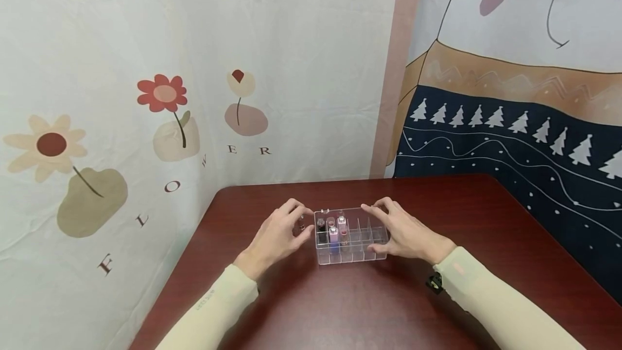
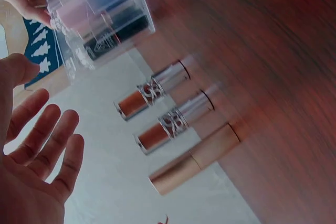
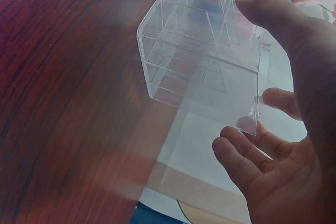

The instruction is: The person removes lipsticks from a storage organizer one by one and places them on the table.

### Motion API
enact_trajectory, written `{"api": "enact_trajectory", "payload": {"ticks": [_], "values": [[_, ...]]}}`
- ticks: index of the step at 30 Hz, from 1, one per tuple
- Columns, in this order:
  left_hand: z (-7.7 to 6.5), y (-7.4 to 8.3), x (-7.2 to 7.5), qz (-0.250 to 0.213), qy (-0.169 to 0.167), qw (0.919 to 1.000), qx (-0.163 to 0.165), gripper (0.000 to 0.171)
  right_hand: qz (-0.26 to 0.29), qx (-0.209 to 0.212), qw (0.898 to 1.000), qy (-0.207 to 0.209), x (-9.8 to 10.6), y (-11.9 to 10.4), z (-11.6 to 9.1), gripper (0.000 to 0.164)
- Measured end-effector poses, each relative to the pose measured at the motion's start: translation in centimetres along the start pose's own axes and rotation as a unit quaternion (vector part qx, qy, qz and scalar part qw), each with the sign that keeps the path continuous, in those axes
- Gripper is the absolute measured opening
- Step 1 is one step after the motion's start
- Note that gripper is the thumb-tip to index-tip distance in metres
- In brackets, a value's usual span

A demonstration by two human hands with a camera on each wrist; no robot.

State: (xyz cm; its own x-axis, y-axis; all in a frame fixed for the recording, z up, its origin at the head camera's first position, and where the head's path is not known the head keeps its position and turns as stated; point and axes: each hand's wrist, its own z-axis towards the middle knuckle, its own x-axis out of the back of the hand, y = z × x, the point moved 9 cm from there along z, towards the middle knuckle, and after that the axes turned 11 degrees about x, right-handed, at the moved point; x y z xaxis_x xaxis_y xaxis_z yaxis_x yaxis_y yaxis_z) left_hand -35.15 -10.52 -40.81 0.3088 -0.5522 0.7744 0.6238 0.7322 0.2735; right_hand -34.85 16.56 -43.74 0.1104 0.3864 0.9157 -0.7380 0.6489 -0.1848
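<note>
A clear plastic divided organizer (image 1: 359,256) stands on the table, with several lip gloss or lipstick tubes (image 1: 333,235) upright in its left compartments. My right hand (image 1: 405,231) grips its right end, thumb at the front and fingers at the back edge. Beside the left end, my left hand (image 1: 277,236) holds nothing, its fingers loosely bent and apart from the box in the left wrist view. Near that hand stand two clear lip gloss tubes (image 2: 152,92) with orange-brown ends and a gold tube (image 2: 194,159); the head view mostly hides them.
The dark red wooden table (image 1: 311,307) extends around the organizer. Behind it hangs a pale cloth (image 1: 311,69) printed with flowers, and a navy cloth (image 1: 486,145) with white trees hangs at the right.
</note>
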Motion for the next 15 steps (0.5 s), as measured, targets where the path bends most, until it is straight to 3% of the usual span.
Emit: {"api": "enact_trajectory", "payload": {"ticks": [6,12,15], "values": [[0.2,1.2,-0.8,-0.005,-0.021,0.9998,0.003,0.033,0.000,0.000,1.000,0.004,0.0,0.0,-0.1,0.098],[0.6,2.6,-1.3,-0.024,-0.023,0.9986,-0.041,0.036,0.005,-0.001,1.000,0.001,0.0,-0.1,0.0,0.100],[0.7,3.0,-1.5,-0.018,-0.031,0.9983,-0.045,0.037,0.009,-0.004,1.000,-0.003,-0.1,0.0,0.1,0.101]]}}
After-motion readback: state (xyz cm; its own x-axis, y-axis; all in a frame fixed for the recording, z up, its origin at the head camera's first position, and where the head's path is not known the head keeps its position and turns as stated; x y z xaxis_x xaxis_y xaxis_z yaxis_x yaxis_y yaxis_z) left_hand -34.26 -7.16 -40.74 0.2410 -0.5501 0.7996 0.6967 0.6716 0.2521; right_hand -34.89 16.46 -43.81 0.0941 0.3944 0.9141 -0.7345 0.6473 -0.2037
